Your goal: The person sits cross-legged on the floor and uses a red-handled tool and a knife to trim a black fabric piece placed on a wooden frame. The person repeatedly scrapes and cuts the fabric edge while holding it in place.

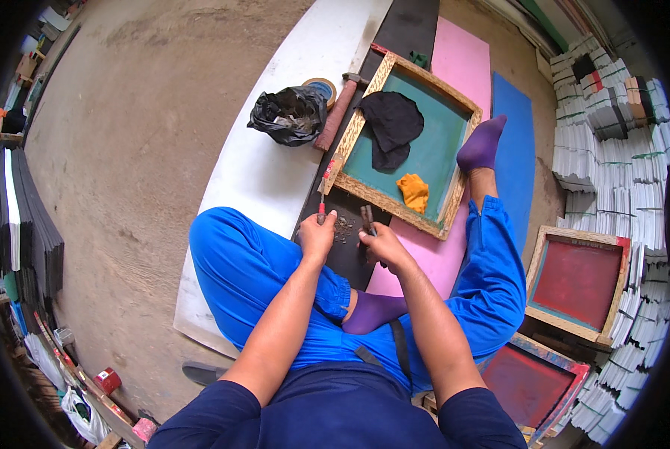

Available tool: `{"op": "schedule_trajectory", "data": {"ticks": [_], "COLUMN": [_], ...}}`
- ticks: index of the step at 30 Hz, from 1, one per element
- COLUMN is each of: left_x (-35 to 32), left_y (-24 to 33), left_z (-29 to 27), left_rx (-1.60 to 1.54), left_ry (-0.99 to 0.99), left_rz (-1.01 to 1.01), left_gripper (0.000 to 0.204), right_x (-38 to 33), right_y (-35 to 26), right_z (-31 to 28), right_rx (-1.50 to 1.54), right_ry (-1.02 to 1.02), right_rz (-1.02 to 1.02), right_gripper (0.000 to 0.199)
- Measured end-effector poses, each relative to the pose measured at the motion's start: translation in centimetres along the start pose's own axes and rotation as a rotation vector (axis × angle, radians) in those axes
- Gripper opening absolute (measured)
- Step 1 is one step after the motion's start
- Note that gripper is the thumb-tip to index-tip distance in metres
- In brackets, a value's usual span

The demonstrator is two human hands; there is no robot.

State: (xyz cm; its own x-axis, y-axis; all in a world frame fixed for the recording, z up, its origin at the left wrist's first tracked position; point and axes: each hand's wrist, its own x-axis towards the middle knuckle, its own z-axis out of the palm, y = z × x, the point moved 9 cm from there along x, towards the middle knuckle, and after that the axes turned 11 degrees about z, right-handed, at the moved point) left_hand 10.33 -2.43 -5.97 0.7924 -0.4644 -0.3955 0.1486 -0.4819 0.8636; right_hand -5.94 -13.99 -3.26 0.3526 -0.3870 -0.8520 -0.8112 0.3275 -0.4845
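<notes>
My left hand (317, 235) is closed around a red-handled screwdriver (322, 209); its thin shaft points at the near left corner of a wooden screen-printing frame (395, 196). In my right hand (386, 248) I grip dark metal pliers (368, 217), their jaws pointing up toward the frame's near edge. The frame holds teal mesh (432, 127), on which lie a black cloth (392, 127) and a crumpled orange cloth (412, 192). Small bits of debris (342, 227) are scattered on the black sheet (350, 258) between my hands.
Left of the frame lie a hammer (336, 114), a black plastic bag (288, 115) with scraps and a tape roll (320, 88). White (234, 168), pink (460, 56) and blue (511, 142) boards lie beneath. Red-meshed frames (579, 280) and paper stacks (615, 187) stand right.
</notes>
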Motion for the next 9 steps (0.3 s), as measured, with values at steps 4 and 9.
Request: {"op": "schedule_trajectory", "data": {"ticks": [4,9], "left_x": [-0.8,-0.9], "left_y": [0.5,0.8], "left_z": [0.8,1.1], "left_rx": [-0.083,-0.134], "left_ry": [-0.047,-0.067], "left_rz": [-0.023,-0.041], "left_gripper": [0.035,0.033], "right_x": [1.4,3.3], "right_y": [-0.6,-0.4], "right_z": [-2.0,-2.2], "right_rx": [-0.060,-0.136], "right_ry": [0.208,0.274], "right_rz": [-0.021,-0.024], "right_gripper": [0.026,0.027]}}
